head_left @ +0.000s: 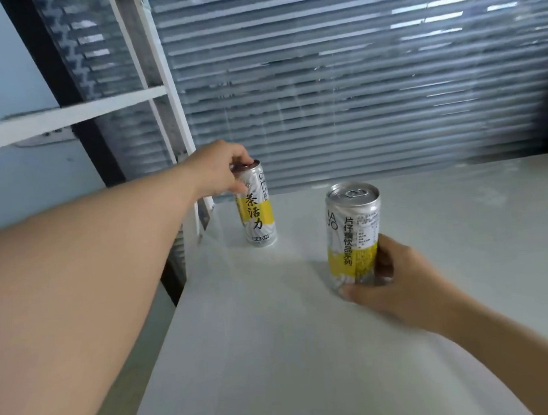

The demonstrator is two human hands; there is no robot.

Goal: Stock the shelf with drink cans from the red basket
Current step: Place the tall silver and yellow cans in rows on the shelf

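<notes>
Left hand: the left hand (217,166) is reached out to the far left of the scene, with its fingers curled over the top rim of the far can, which is gripped from above.
Far can: the far can (258,213), silver with a yellow band and black characters, is seen standing on its base near the far left corner of the shelf, close to the blinds.
Right hand: the right hand (405,282) is closed round the lower part of the near can, with the thumb laid across the front by the base and the fingers wrapped behind.
Near can: the near can (352,231), of the same silver and yellow design, is held upright with its pull tab on top, to the right of the far can, nearer, and well apart from it. Its base is hidden by the thumb, so it cannot be told whether it is set on the surface.
Shelf: a pale white shelf (291,350) is spread beneath both cans.
Frame: a white upright post (169,95) and a white crossbar (68,119) are seen at the left.
Background: grey slatted blinds (354,74) are hung behind the shelf; a pale blue wall (1,63) is seen at the far left.
</notes>
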